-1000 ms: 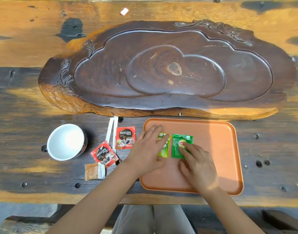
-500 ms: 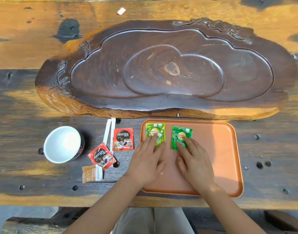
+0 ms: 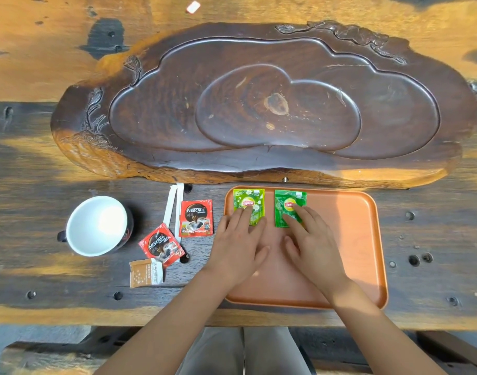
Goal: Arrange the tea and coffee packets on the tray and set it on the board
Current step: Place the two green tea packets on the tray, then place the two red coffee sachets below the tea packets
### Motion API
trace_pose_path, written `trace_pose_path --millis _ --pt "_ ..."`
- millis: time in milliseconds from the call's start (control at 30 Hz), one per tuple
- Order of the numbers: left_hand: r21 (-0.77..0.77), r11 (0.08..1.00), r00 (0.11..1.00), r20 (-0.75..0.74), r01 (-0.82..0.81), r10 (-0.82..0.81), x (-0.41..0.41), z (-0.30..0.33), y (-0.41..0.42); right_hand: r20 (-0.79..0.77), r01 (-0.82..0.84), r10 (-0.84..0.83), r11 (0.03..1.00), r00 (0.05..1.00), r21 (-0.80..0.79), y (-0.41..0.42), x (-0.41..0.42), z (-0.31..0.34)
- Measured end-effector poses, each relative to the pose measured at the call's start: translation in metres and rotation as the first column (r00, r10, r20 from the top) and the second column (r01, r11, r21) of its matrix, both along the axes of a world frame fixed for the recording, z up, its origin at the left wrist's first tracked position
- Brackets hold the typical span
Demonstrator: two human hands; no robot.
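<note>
Fingertips of both hands lie flat, gripping nothing: left hand [image 3: 238,240] pins the light tea packet [image 3: 248,203], right hand [image 3: 311,240] the dark one [image 3: 289,205], at the tray [image 3: 364,239]'s far left. Coffee packets [image 3: 196,218] on the table probably go next, then the board [image 3: 259,104].

Tray [image 3: 348,247]: orange, rectangular, flat on table, just before board.
Tea packets: light green Lipton packet [image 3: 248,204] and dark green Lipton packet [image 3: 289,205], side by side in tray's far-left corner.
Coffee packets: upright Nescafé packet [image 3: 196,218], tilted Nescafé packet [image 3: 161,245], left of tray.
Board [image 3: 272,104]: dark carved wood, bare.
</note>
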State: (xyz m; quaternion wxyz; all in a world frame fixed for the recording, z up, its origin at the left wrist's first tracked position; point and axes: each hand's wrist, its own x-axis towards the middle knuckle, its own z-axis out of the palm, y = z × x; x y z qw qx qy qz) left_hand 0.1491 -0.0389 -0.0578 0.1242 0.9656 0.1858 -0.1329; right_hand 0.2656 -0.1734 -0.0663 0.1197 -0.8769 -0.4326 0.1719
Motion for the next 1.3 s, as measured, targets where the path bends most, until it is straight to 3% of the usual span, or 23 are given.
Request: trace_pose_path --millis 133,200,300,500,633,767,1000,1300 --pt "-0.045 0.997 0.99 0.127 -0.06 0.065 -0.007 0.013 0.003 0.04 0.038 -0.043 0.993 0.998 0.115 0.004 -0.004 0.01" --pt "-0.098 0.981 0.961 0.207 -0.166 0.183 -0.025 0.021 0.011 0.063 0.014 -0.028 0.978 0.998 0.21 0.016 -0.008 0.017" --pt "-0.108 0.916 0.895 0.194 -0.387 0.402 -0.063 0.028 0.031 0.073 -0.1 0.083 0.953 0.994 0.284 0.047 -0.021 0.023" --pt "0.001 0.862 0.862 -0.001 -0.506 0.506 -0.117 0.014 0.053 0.036 -0.421 0.42 0.9 0.907 0.114 0.118 -0.059 0.018" --pt "0.038 0.867 0.866 -0.052 -0.496 0.497 -0.122 0.004 0.054 0.005 -0.499 0.499 0.866 0.867 -0.027 0.142 -0.068 0.009" --pt "0.037 0.87 0.87 -0.013 -0.492 0.492 -0.124 0.002 0.053 0.008 -0.506 0.509 0.857 0.861 -0.096 0.145 -0.068 0.002" --pt "-0.034 0.86 0.859 0.052 -0.509 0.51 -0.132 0.004 0.053 -0.026 -0.434 0.435 0.901 0.9 0.023 0.144 -0.066 -0.002" --pt "-0.091 0.845 0.82 0.208 -0.527 0.534 -0.134 0.033 0.046 -0.09 -0.199 0.23 0.944 0.969 0.264 0.096 -0.061 0.016"
